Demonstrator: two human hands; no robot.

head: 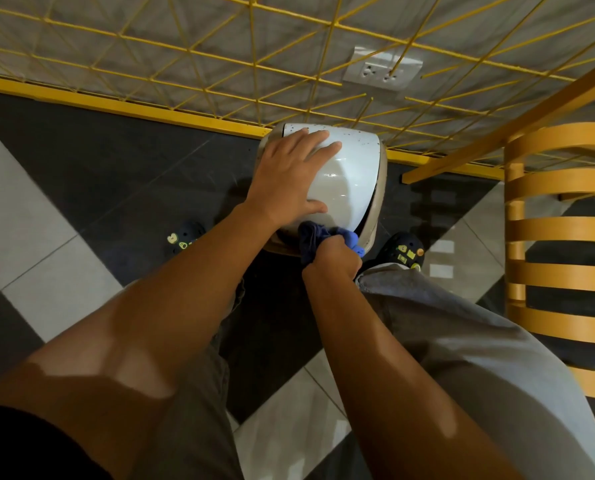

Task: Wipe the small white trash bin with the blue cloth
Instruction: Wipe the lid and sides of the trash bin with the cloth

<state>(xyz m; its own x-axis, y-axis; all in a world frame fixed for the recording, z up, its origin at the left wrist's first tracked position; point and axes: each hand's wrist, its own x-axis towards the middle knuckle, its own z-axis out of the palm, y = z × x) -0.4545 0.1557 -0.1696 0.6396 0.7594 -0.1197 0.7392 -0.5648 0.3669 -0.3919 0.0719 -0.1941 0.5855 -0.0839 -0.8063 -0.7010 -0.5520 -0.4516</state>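
Note:
The small white trash bin [351, 174] stands on the dark floor against the wall, seen from above, with dark specks on its domed lid. My left hand [289, 178] lies flat on the lid's left side, fingers spread, pressing on it. My right hand [330, 254] is clenched on the bunched blue cloth [315, 237], which touches the bin's near rim just below the lid. Part of the cloth sticks out to the right of my fist.
A yellow wire grid [219, 64] covers the wall behind the bin, with a white socket [382, 69] above it. A yellow slatted chair [562, 237] stands close on the right. My feet in dark clogs [405, 251] flank the bin on black-and-white floor tiles.

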